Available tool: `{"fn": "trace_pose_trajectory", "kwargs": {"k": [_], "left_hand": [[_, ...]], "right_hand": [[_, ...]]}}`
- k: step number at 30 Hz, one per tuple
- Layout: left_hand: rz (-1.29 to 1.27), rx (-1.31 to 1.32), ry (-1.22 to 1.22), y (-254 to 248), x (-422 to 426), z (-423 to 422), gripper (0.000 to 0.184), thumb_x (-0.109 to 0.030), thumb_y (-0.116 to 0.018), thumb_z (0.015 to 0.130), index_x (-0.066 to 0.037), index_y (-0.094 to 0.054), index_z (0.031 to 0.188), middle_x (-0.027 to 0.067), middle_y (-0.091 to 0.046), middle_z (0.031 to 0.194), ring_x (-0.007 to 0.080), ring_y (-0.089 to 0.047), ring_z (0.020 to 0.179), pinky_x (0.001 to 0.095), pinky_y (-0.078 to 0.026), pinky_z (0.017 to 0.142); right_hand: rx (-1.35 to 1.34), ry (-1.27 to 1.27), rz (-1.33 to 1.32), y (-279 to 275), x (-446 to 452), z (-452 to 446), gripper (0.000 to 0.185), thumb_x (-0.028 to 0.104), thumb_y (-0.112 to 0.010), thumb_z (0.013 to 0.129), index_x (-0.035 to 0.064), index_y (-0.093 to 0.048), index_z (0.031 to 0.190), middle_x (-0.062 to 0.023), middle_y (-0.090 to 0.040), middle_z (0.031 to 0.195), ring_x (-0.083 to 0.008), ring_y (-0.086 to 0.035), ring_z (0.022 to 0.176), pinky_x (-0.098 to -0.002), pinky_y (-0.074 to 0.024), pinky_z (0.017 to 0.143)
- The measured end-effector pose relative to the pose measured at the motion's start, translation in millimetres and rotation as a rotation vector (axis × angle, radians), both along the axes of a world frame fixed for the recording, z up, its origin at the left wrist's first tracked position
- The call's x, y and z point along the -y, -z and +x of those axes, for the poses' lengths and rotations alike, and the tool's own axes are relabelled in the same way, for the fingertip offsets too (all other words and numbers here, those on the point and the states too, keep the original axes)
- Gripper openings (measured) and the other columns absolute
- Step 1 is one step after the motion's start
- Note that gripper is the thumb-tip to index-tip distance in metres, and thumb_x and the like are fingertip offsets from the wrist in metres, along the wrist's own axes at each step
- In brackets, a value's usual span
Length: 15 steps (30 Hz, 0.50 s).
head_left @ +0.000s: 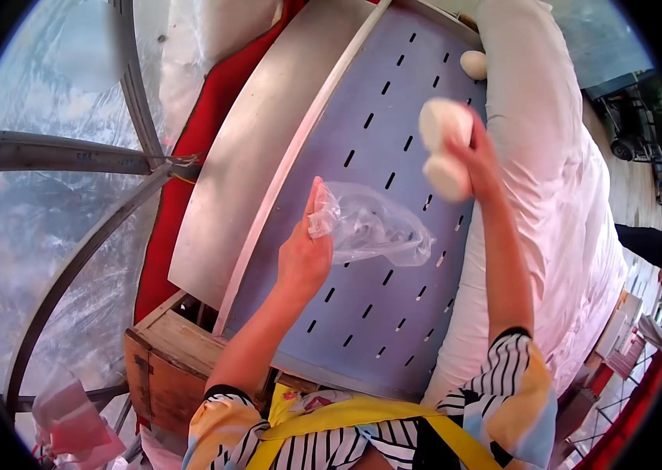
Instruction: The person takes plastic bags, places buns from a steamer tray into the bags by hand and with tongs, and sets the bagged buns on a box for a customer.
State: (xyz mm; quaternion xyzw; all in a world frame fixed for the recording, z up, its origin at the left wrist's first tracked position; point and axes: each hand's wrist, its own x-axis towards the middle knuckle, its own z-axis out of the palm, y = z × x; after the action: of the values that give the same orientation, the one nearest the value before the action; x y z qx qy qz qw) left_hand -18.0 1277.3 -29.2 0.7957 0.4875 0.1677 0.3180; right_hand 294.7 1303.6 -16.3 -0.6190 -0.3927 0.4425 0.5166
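Observation:
My left hand is closed on the gathered edge of a clear plastic bag, which hangs limp over the blue slotted tray. In my right hand are two pale, round steamed buns, one above the other, slightly blurred by motion. They are above the right side of the tray, apart from the bag. A single white steamed bun lies at the tray's far right corner, against the white quilt.
The thick quilt runs along the tray's right side. On the left are a pale curved board, red cloth and metal poles before clear plastic sheeting. A wooden box stands near the left corner. A person's arm shows at far right.

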Motion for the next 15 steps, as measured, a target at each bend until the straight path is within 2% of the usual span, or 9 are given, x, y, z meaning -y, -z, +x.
{"fn": "trace_pose_trajectory", "kwargs": {"k": [2, 3, 4, 5, 6, 8, 12, 14, 15], "left_hand": [[-0.092, 0.037, -0.036, 1.6, 9.8, 7.4, 0.058, -0.014, -0.053, 0.088, -0.014, -0.030, 0.141, 0.0041, -0.044, 0.137, 0.0290, -0.059, 0.086, 0.0345, -0.051, 0.070], [-0.129, 0.074, -0.049, -2.6, 14.4, 12.6, 0.056, -0.015, -0.051, 0.089, -0.017, -0.031, 0.141, 0.0039, -0.047, 0.135, 0.0283, -0.059, 0.086, 0.0336, -0.051, 0.071], [-0.149, 0.150, -0.063, -16.1, 19.9, 22.2, 0.054, -0.016, -0.051, 0.090, -0.019, -0.032, 0.141, 0.0041, -0.050, 0.132, 0.0276, -0.059, 0.086, 0.0327, -0.051, 0.071], [-0.172, 0.224, -0.074, -26.9, 26.9, 29.2, 0.053, -0.017, -0.050, 0.091, -0.021, -0.033, 0.141, 0.0044, -0.052, 0.130, 0.0270, -0.060, 0.085, 0.0318, -0.051, 0.071], [-0.146, 0.248, -0.012, -30.4, 37.2, 32.0, 0.053, -0.016, -0.051, 0.090, -0.021, -0.035, 0.140, 0.0045, -0.052, 0.131, 0.0262, -0.060, 0.086, 0.0317, -0.051, 0.071], [-0.081, 0.298, 0.102, -26.3, 58.0, 34.1, 0.053, -0.015, -0.052, 0.089, -0.021, -0.038, 0.139, 0.0047, -0.051, 0.132, 0.0245, -0.061, 0.087, 0.0315, -0.051, 0.070], [-0.021, 0.051, 0.291, -25.1, 90.5, 34.4, 0.058, -0.014, -0.057, 0.086, -0.015, -0.037, 0.139, 0.0065, -0.043, 0.139, 0.0242, -0.061, 0.089, 0.0321, -0.051, 0.070], [0.042, 0.056, 0.138, -31.7, 78.9, 34.1, 0.060, -0.011, -0.061, 0.083, -0.007, -0.037, 0.138, 0.0081, -0.037, 0.143, 0.0247, -0.061, 0.091, 0.0323, -0.052, 0.071], [0.132, 0.107, 0.057, -33.1, 68.6, 29.9, 0.061, -0.010, -0.062, 0.082, -0.005, -0.038, 0.137, 0.0091, -0.038, 0.141, 0.0250, -0.060, 0.092, 0.0317, -0.051, 0.072]], "right_hand": [[-0.857, -0.245, -0.233, -30.9, 71.1, -46.7, 0.067, 0.034, -0.067, 0.080, 0.0042, -0.037, 0.132, -0.0169, -0.059, 0.107, -0.0310, -0.066, 0.078, -0.0414, -0.0559, 0.066], [-1.059, -0.360, -0.311, -26.7, 100.6, -66.5, 0.068, 0.038, -0.064, 0.081, 0.0024, -0.037, 0.132, -0.0189, -0.061, 0.104, -0.0338, -0.067, 0.074, -0.0425, -0.0562, 0.065], [-1.090, -0.195, -0.523, -17.5, 123.3, -86.5, 0.062, 0.040, -0.059, 0.086, 0.0020, -0.039, 0.131, -0.0193, -0.062, 0.102, -0.0353, -0.067, 0.071, -0.0448, -0.0562, 0.065], [-1.239, -0.076, -0.549, 4.7, 135.4, -101.7, 0.056, 0.042, -0.053, 0.090, 0.0025, -0.043, 0.129, -0.0188, -0.061, 0.105, -0.0351, -0.067, 0.075, -0.0464, -0.0562, 0.066], [-1.499, 0.001, -0.470, 21.2, 140.3, -110.6, 0.054, 0.046, -0.049, 0.092, 0.0052, -0.044, 0.128, -0.0174, -0.060, 0.108, -0.0325, -0.065, 0.086, -0.0458, -0.0554, 0.074], [-1.759, 0.612, -0.258, 21.3, 135.5, -125.5, 0.053, 0.047, -0.050, 0.091, 0.0082, -0.044, 0.127, -0.0155, -0.058, 0.111, -0.0292, -0.061, 0.099, -0.0437, -0.0530, 0.082], [-1.037, 0.678, -0.233, 59.7, 128.4, -126.1, 0.050, 0.039, -0.055, 0.091, 0.0104, -0.041, 0.129, -0.0117, -0.055, 0.116, -0.0253, -0.056, 0.104, -0.0415, -0.0502, 0.085], [-0.629, 0.800, -0.210, 71.6, 117.2, -137.6, 0.052, 0.034, -0.057, 0.090, 0.0100, -0.036, 0.132, -0.0104, -0.052, 0.120, -0.0239, -0.054, 0.106, -0.0395, -0.0505, 0.083], [-0.715, 0.556, -0.129, 64.7, 126.7, -135.0, 0.062, 0.027, -0.060, 0.088, 0.0100, -0.026, 0.137, -0.0094, -0.046, 0.127, -0.0229, -0.047, 0.115, -0.0453, -0.0424, 0.093]]}}
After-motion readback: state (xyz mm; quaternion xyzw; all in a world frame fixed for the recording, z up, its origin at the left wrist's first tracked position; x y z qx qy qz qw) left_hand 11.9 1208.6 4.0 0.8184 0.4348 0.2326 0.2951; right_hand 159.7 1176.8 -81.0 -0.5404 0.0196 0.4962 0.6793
